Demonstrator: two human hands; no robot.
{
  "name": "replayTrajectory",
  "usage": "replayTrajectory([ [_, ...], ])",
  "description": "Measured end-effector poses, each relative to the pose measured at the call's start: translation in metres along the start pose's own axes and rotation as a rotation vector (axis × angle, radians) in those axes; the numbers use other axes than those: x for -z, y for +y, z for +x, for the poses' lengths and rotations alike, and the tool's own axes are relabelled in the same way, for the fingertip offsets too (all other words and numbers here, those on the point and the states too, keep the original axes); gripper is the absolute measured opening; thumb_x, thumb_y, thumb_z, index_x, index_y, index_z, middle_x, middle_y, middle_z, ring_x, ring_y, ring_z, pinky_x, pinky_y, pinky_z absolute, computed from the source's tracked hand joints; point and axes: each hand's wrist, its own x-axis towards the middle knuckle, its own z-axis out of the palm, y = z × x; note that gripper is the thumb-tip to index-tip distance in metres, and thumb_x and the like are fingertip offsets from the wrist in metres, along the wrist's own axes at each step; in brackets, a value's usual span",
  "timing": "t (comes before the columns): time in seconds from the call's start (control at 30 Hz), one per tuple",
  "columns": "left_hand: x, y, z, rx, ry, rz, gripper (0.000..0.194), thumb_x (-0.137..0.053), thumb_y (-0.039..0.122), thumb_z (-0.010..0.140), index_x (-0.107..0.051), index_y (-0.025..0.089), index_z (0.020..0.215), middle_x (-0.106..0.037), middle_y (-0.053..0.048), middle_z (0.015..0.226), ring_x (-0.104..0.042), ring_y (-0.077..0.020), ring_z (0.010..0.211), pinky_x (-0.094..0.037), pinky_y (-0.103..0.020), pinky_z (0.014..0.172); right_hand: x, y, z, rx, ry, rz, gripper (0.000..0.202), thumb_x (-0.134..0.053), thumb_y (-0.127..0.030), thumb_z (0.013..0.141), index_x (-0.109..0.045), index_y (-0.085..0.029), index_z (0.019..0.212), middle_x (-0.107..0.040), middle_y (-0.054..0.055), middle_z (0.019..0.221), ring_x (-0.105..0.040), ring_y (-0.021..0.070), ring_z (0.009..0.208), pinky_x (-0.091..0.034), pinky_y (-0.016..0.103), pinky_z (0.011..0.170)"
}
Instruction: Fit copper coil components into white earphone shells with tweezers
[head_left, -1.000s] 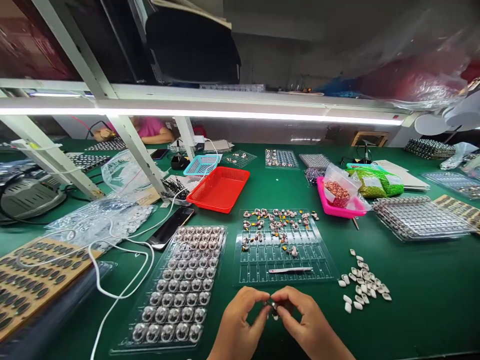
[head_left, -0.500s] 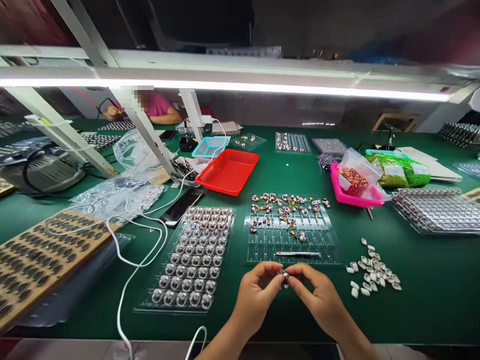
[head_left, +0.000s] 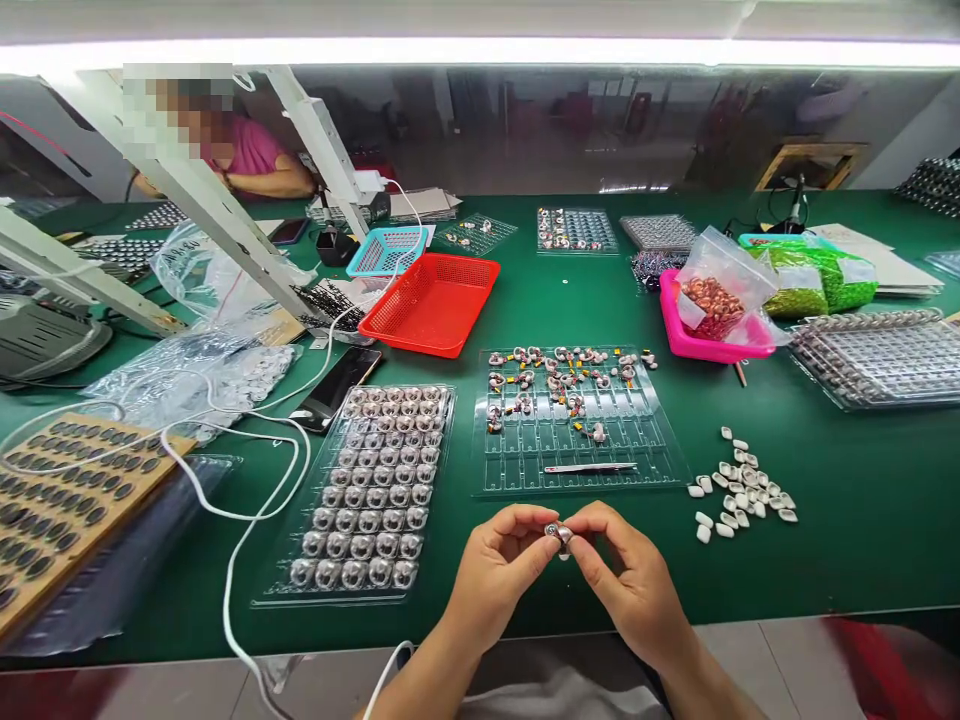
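Note:
Between both hands is a small, shiny silver-and-white earbud part (head_left: 561, 538), held above the green table near its front edge. My left hand (head_left: 499, 572) pinches it from the left with thumb and forefinger. From the right, my right hand (head_left: 628, 575) grips it the same way, and the fingertips nearly meet. Just beyond the hands lies a clear plastic tray (head_left: 517, 470) with several small white parts with yellow tabs in its far rows. Tweezers (head_left: 590, 467) rest across its near rows. Several loose white shells (head_left: 742, 490) are scattered right of the hands.
To the left stand a tray of shiny domed pieces (head_left: 367, 490), a phone (head_left: 341, 388) and a looping white cable (head_left: 229, 560). Farther back are a red basket (head_left: 435, 310) and a pink basket (head_left: 679, 335) holding a bag. A co-worker (head_left: 259, 160) sits at the far left.
The view has tilted down and shifted, so the table sits higher in the picture. Both hands still hold the small part, which now shows more of its round silver face.

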Motion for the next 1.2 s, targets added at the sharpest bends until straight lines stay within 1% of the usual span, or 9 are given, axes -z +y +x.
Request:
replayTrajectory([
  [0.13, 0.000, 0.000, 0.001, -0.036, -0.001, 0.054, 0.020, -0.078, 0.030, 0.079, -0.071, 0.016, 0.092, -0.075, -0.004, 0.084, -0.069, -0.0162, 0.078, -0.055, -0.026, 0.075, -0.001, -0.001, -0.002, -0.029, 0.002, 0.042, 0.017, -0.053, -0.033, 0.099, -0.066, -0.022, 0.098, -0.065, 0.003, 0.089, -0.061, 0.0166, 0.080, -0.048, 0.026, 0.075],
  [0.23, 0.001, 0.000, 0.002, -0.074, -0.002, 0.171, 0.014, -0.074, 0.026, 0.082, -0.069, 0.016, 0.091, -0.073, -0.004, 0.086, -0.067, -0.0173, 0.081, -0.055, -0.027, 0.076, -0.002, -0.001, 0.000, -0.150, -0.007, 0.182, 0.020, -0.056, -0.037, 0.098, -0.067, -0.020, 0.096, -0.066, 0.004, 0.088, -0.062, 0.0168, 0.079, -0.050, 0.027, 0.074],
  [0.37, 0.002, 0.005, 0.004, -0.076, -0.078, 0.318, 0.010, -0.070, 0.024, 0.084, -0.070, 0.016, 0.091, -0.072, -0.006, 0.086, -0.068, -0.0193, 0.083, -0.055, -0.028, 0.078, -0.001, 0.002, 0.005, -0.273, -0.024, 0.388, 0.028, -0.062, -0.045, 0.093, -0.068, -0.017, 0.094, -0.067, 0.004, 0.085, -0.063, 0.0169, 0.076, -0.052, 0.027, 0.071],
  [0.53, 0.001, 0.014, 0.007, -0.079, -0.117, 0.373, 0.013, -0.069, 0.027, 0.085, -0.071, 0.015, 0.091, -0.074, -0.006, 0.084, -0.069, -0.0201, 0.080, -0.056, -0.029, 0.075, 0.005, -0.002, 0.010, -0.289, -0.082, 0.374, 0.029, -0.064, -0.046, 0.091, -0.068, -0.016, 0.093, -0.069, 0.005, 0.081, -0.064, 0.0174, 0.075, -0.052, 0.028, 0.070],
  [0.63, -0.001, 0.015, 0.006, -0.144, -0.102, 0.456, 0.010, -0.066, 0.023, 0.086, -0.072, 0.017, 0.091, -0.075, -0.005, 0.085, -0.069, -0.0193, 0.081, -0.054, -0.028, 0.078, 0.008, -0.007, 0.009, -0.221, -0.106, 0.265, 0.024, -0.061, -0.041, 0.094, -0.068, -0.018, 0.094, -0.068, 0.004, 0.083, -0.063, 0.0169, 0.076, -0.052, 0.027, 0.071],
  [0.77, -0.003, 0.014, 0.006, -0.169, -0.104, 0.500, 0.008, -0.065, 0.021, 0.085, -0.072, 0.017, 0.088, -0.074, -0.004, 0.080, -0.068, -0.0186, 0.076, -0.053, -0.028, 0.076, 0.009, -0.009, 0.006, -0.028, -0.064, 0.025, 0.016, -0.055, -0.032, 0.098, -0.067, -0.021, 0.097, -0.065, 0.003, 0.084, -0.061, 0.0165, 0.075, -0.050, 0.027, 0.069],
  [0.93, -0.002, 0.013, 0.006, -0.057, -0.119, 0.294, 0.015, -0.067, 0.028, 0.086, -0.074, 0.016, 0.093, -0.077, -0.008, 0.089, -0.070, -0.0210, 0.083, -0.055, -0.030, 0.079, 0.007, -0.004, 0.001, 0.153, 0.050, -0.148, 0.013, -0.052, -0.019, 0.099, -0.063, -0.024, 0.105, -0.067, 0.003, 0.091, -0.064, 0.0171, 0.082, -0.051, 0.028, 0.074],
  [1.1, -0.001, 0.012, 0.006, 0.048, -0.164, 0.147, 0.024, -0.071, 0.034, 0.084, -0.077, 0.015, 0.097, -0.078, -0.009, 0.091, -0.071, -0.0228, 0.086, -0.056, -0.033, 0.082, 0.006, -0.002, -0.002, 0.195, 0.092, -0.214, 0.015, -0.054, -0.015, 0.097, -0.062, -0.025, 0.105, -0.068, 0.003, 0.092, -0.066, 0.0171, 0.082, -0.053, 0.028, 0.074],
  [1.2, -0.002, 0.010, 0.006, 0.051, -0.122, 0.122, 0.029, -0.076, 0.036, 0.080, -0.077, 0.015, 0.100, -0.078, -0.010, 0.091, -0.072, -0.0233, 0.085, -0.057, -0.035, 0.082, 0.005, -0.002, -0.004, 0.185, 0.094, -0.233, 0.015, -0.054, -0.017, 0.098, -0.063, -0.024, 0.108, -0.070, 0.004, 0.095, -0.067, 0.0184, 0.084, -0.054, 0.029, 0.075],
])
